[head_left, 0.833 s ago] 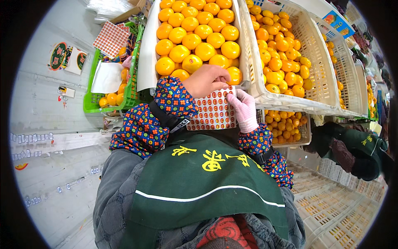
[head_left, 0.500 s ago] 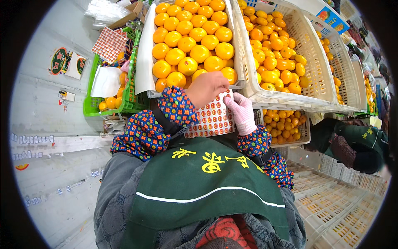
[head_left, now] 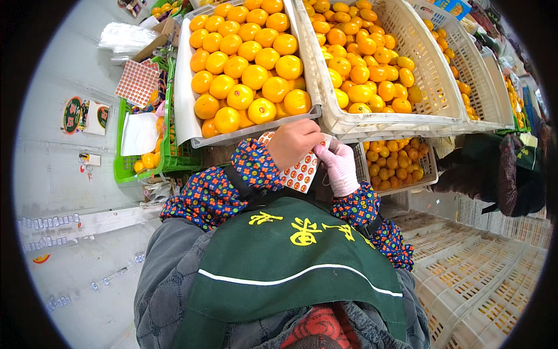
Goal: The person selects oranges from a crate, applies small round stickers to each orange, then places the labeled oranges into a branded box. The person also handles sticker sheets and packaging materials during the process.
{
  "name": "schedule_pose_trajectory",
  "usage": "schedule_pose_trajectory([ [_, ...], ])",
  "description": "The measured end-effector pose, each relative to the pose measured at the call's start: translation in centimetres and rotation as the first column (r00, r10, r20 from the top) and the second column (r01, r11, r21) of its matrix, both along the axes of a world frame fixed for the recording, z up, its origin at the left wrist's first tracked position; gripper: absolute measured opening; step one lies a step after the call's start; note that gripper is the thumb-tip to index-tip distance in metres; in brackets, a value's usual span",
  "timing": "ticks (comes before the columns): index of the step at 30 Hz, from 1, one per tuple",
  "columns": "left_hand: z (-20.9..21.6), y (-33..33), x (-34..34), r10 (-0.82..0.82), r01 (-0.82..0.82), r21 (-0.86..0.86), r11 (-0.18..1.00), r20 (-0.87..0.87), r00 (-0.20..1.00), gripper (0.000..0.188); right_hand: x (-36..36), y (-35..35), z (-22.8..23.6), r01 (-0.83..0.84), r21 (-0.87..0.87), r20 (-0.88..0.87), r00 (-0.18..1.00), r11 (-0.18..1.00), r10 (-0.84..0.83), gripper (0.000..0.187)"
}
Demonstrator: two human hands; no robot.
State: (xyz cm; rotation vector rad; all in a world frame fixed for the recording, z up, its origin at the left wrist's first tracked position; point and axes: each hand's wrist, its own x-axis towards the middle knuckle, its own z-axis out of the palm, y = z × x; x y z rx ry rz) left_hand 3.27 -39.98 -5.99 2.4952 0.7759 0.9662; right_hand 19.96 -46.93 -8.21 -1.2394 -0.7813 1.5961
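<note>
A white sheet of round red stickers (head_left: 300, 176) hangs tilted in front of me, partly hidden behind my left hand. My bare left hand (head_left: 295, 144) is closed, its fingertips pinched at the sheet's upper right edge. Beside it, my right hand (head_left: 340, 170) in a pale pink glove grips that same edge between thumb and fingers. The two hands nearly touch. Just beyond them stands a paper-lined crate (head_left: 256, 132) of large oranges. Small red stickers show on a front orange (head_left: 262, 109) and on another orange (head_left: 240, 96) behind it.
A white crate (head_left: 395, 123) of smaller oranges adjoins on the right, with a lower crate (head_left: 401, 187) beneath. At left, a green basket (head_left: 125, 168) holds fruit and a second sticker sheet (head_left: 138, 82). A person in dark clothing (head_left: 494, 174) is at far right.
My view has shifted, so the crates appear further left. My left hand has come down from the oranges to the sheet, now more tilted. A front orange, earlier behind that hand, shows a sticker.
</note>
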Motion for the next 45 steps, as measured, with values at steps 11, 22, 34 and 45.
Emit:
schedule_pose_trajectory([
  [11,-0.9,7.8,-1.2,0.383,-0.46,-0.279,0.843,-0.288,0.878,0.026,2.5,-1.6,-1.7,0.006,-0.084,-0.068,0.998,0.996,-0.012,0.03],
  [22,-0.4,11.9,-6.1,0.433,-0.408,-0.634,0.657,-0.126,0.893,0.027,2.7,-1.4,-1.4,0.015,-0.083,-0.109,0.994,0.996,-0.024,0.032],
  [34,0.2,9.6,-3.0,0.288,-0.092,-0.764,0.638,0.127,0.949,0.037,2.0,-0.3,-2.8,0.013,-0.043,-0.076,0.997,0.999,-0.016,0.035],
  [45,1.1,8.5,-1.9,0.441,-0.461,-0.065,0.885,-0.2,0.875,0.049,2.1,-0.3,-2.1,0.051,-0.048,-0.082,0.995,0.998,-0.055,0.029],
])
